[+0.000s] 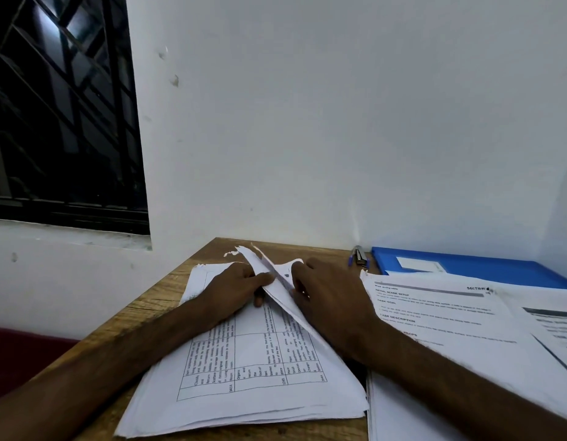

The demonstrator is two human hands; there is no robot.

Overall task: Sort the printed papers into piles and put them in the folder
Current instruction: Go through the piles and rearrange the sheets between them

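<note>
Papers (435,313) overlap blue folder (498,269) (stapler (360,256) beside it, by wall (307,122)).

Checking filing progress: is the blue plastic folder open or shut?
Shut: the blue plastic folder lies flat, labelled cover up; printed sheets overlap its near edge.

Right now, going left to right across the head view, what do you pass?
Barred window → left hand → lifted sheet, pinched between both hands → right hand → stapler → blue folder.
</note>
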